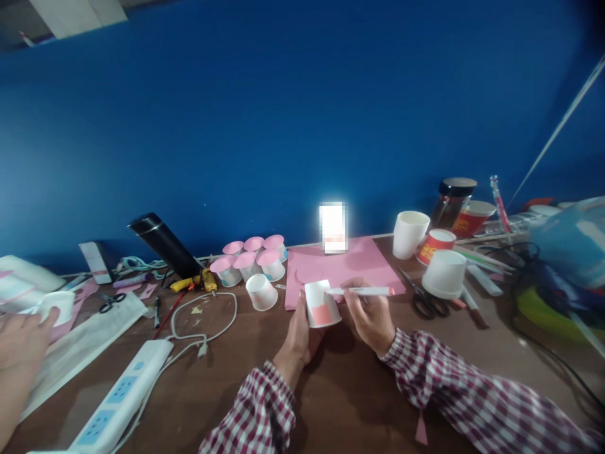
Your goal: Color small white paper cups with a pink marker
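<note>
My left hand (pixel 299 331) is wrapped round a white paper cup (pixel 317 293), which carries a salmon-coloured patch on its lower side. In my right hand (pixel 371 315) is a white marker pen (pixel 362 291) with a coral end, held level; its left end meets or nearly meets the cup's side. Beneath and behind them lies a sheet of pink paper (pixel 350 265). To the left stands another small cup (pixel 261 292), and behind it are several cups with pink tops (pixel 246 261). Black scissors (pixel 423 299) rest to the right of the pink sheet.
At the far left a co-worker's hand (pixel 23 340) touches a white cup (pixel 57 307). A power strip (pixel 120 391), white cable (pixel 203 343) and black flask (pixel 165 246) lie left. White cups (pixel 444 274), a jar (pixel 454 202) and a bright blurred-out screen (pixel 333 227) stand farther back.
</note>
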`<state>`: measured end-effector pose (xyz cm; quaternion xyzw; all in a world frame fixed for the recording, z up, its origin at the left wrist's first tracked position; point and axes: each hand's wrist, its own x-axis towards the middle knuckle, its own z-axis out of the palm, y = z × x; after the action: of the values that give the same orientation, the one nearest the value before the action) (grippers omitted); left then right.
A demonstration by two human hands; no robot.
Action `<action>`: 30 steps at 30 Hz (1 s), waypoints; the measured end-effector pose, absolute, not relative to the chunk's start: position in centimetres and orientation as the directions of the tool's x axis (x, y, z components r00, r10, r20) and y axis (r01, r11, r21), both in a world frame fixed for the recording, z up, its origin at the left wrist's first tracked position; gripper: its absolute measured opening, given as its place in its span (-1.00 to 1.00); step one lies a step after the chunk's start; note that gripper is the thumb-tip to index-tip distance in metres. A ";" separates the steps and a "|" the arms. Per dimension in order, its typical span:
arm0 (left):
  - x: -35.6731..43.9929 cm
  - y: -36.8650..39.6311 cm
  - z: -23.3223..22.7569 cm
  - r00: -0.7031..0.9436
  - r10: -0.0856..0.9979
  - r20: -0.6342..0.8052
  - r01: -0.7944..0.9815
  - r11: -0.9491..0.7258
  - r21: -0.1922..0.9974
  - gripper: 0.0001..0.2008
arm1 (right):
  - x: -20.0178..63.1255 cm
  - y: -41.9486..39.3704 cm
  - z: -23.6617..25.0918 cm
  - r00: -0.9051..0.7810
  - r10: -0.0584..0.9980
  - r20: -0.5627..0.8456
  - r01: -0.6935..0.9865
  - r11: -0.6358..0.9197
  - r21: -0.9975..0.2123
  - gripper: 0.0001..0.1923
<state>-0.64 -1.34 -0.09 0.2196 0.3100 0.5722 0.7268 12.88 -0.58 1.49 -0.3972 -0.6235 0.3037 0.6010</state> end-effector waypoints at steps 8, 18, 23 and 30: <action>-0.6 -1.4 0.2 0.121 0.963 -0.242 -0.690 0.257 0.677 -0.52 | 13.0 -0.6 1.9 0.046 0.851 0.523 0.184 0.508 -0.842 -0.81; -0.7 -1.5 0.2 0.128 0.960 -0.250 -0.687 0.268 0.675 -0.51 | 13.1 -0.5 2.1 0.062 0.835 0.547 0.210 0.525 -0.825 -0.82; -0.7 -1.4 0.3 0.135 0.958 -0.253 -0.694 0.273 0.666 -0.50 | 13.2 -0.4 2.2 0.063 0.834 0.548 0.226 0.523 -0.822 -0.83; -0.7 -1.5 0.3 0.126 0.956 -0.266 -0.694 0.276 0.665 -0.53 | 13.2 -0.4 2.3 0.082 0.829 0.554 0.211 0.528 -0.822 -0.83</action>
<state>-0.72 -1.50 0.34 0.1946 0.3361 0.5692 0.7247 13.20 -0.44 2.27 -0.4140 -0.6281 0.2538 0.6080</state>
